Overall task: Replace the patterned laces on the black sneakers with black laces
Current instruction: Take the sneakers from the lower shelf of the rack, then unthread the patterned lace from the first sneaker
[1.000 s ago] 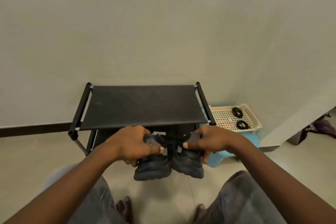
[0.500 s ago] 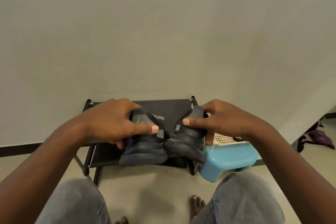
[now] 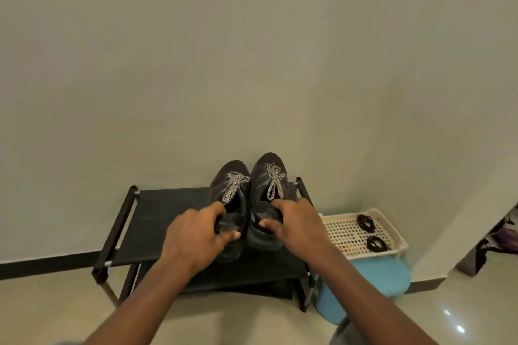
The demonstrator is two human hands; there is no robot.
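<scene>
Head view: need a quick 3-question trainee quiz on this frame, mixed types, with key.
1. True or false: the left sneaker and the right sneaker both carry patterned laces.
2. Where do the coiled black laces lie? A) on the floor B) in the tray C) inside a shoe
3. Fill in: the left hand grips the left sneaker and the right hand grips the right sneaker, each at its ____ end.
Key: 1 true; 2 B; 3 heel.
</scene>
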